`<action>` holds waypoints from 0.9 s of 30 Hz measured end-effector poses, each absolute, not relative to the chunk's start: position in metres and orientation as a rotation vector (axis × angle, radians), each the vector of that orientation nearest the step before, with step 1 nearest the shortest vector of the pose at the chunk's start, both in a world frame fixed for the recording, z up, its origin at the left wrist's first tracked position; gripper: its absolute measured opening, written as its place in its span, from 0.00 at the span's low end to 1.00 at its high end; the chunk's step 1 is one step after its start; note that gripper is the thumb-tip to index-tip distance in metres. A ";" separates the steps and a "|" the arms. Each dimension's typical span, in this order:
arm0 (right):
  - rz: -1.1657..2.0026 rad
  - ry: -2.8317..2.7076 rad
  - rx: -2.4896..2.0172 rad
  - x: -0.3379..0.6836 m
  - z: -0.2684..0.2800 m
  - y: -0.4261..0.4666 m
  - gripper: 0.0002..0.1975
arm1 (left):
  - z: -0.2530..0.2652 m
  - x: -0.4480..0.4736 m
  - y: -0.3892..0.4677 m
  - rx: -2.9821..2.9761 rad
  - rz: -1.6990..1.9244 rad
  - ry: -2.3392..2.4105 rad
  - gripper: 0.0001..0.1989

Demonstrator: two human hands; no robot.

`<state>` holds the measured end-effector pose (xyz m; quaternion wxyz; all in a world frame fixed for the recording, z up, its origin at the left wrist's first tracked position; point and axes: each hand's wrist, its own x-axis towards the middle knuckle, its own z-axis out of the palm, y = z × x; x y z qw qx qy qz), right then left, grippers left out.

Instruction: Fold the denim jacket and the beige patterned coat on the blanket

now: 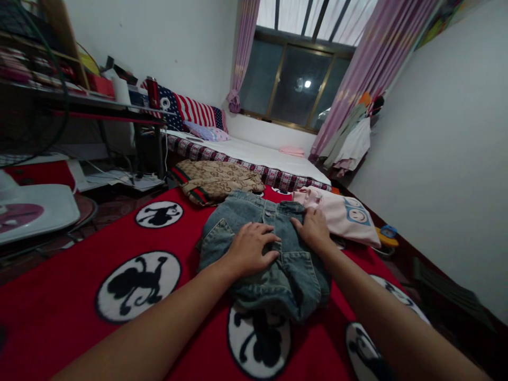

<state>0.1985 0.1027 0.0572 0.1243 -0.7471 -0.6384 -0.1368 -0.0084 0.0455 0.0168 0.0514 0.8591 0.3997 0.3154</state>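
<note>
- One folded, faded-blue denim garment with a buttoned waistband and stitched pockets (291, 248): lies flat on the bedding, directly at 12 o'clock from the person (12 = straight away).
- Axis: waistband edge at 12 o'clock; button line runs from there towards 6; folded, bulky end at 5 to 6. Outline roughly as broad as long, so no strong long axis.
- Left hand (251, 251): palm down on the denim just to the 9 o'clock side of the button line, fingers spread, pointing towards 2. Nothing gripped.
- Right hand (315, 231): over the garment's edge at 2 o'clock, thumb spread from the fingers, pointing inward to 11. No cloth seen pinched; fingertip contact cannot be made out.
- Relation: left is nearer the middle, right nearer the waistband's end.
- Tan patterned fabric garment with a green-red stripe (222, 179): at 11, just beyond the denim.
- Pale pink folded cloth with blue smiley patches (333, 217): at 2, close beside the right hand.
- Red blanket with round white cartoon patches (65, 296): beneath all three.
</note>
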 end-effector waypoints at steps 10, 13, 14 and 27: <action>-0.370 -2.239 -2.084 0.202 0.034 0.127 0.27 | 0.015 -0.006 0.046 2.618 0.914 1.232 0.17; -0.376 -2.371 -2.181 0.193 0.057 0.126 0.28 | 0.016 -0.007 0.046 2.648 0.895 1.235 0.17; -0.341 -2.396 -2.258 0.188 0.066 0.124 0.28 | 0.016 -0.008 0.046 2.653 0.886 1.238 0.17; 0.259 -2.137 -1.345 0.155 0.061 -0.025 0.12 | 0.013 -0.013 0.050 2.177 1.629 1.071 0.24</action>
